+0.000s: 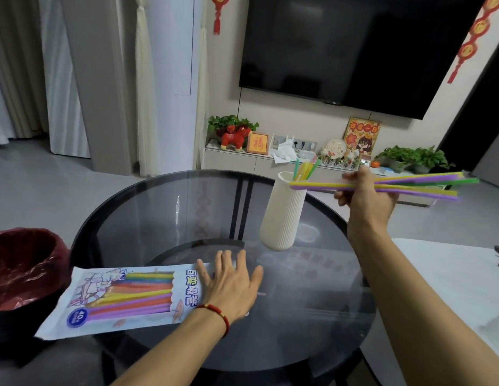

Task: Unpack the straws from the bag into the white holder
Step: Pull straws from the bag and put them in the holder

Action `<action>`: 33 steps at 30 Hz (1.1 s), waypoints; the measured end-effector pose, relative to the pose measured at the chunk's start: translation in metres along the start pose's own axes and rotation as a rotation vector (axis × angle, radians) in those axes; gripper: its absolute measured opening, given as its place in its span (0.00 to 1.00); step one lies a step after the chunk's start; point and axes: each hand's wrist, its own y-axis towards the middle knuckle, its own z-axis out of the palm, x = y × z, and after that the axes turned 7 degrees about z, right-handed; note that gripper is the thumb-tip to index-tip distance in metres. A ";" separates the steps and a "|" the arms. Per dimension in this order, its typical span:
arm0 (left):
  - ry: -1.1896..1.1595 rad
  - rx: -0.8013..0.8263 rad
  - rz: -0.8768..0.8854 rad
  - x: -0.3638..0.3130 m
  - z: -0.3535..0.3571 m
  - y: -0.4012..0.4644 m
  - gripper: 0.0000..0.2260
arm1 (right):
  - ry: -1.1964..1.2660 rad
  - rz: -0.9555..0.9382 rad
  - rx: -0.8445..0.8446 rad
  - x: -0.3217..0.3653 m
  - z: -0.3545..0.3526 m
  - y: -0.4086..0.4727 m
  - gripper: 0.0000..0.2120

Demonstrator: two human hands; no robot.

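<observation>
A ribbed white holder (284,215) stands on the round glass table (164,218), with a few green and yellow straws (305,169) sticking out of its mouth. My right hand (365,199) is raised to the right of the holder and grips a bundle of purple, yellow and green straws (421,185), held nearly level, their left ends just over the holder's rim. The printed straw bag (123,296) lies flat at the table's front left, more coloured straws showing through it. My left hand (231,285) rests flat on the bag's right end, fingers spread.
A dark bin with a red liner (22,271) stands left of the table, under the bag's corner. A white surface (451,277) lies at the right. Beyond the table are a low TV cabinet (237,160) with ornaments and plants, and a wall-mounted TV (354,48).
</observation>
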 end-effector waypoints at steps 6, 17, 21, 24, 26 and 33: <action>-0.047 -0.050 0.050 -0.007 -0.001 0.006 0.26 | -0.264 -0.209 0.020 0.011 0.033 0.029 0.17; -0.013 -0.075 0.064 0.002 -0.009 0.009 0.22 | -0.804 -0.038 0.204 0.008 0.084 0.051 0.20; -0.018 -0.068 0.090 0.006 -0.014 0.005 0.23 | -0.773 -0.089 0.187 0.012 0.087 0.049 0.23; -0.011 -0.019 0.131 0.014 -0.024 0.001 0.29 | -0.846 -0.302 0.105 0.011 0.081 0.041 0.27; 0.025 0.071 0.168 0.021 -0.031 -0.002 0.40 | -0.972 -0.424 0.219 0.006 0.077 0.037 0.21; 0.231 0.364 0.213 0.057 -0.036 -0.016 0.61 | -1.038 -0.554 0.372 0.012 0.063 0.015 0.22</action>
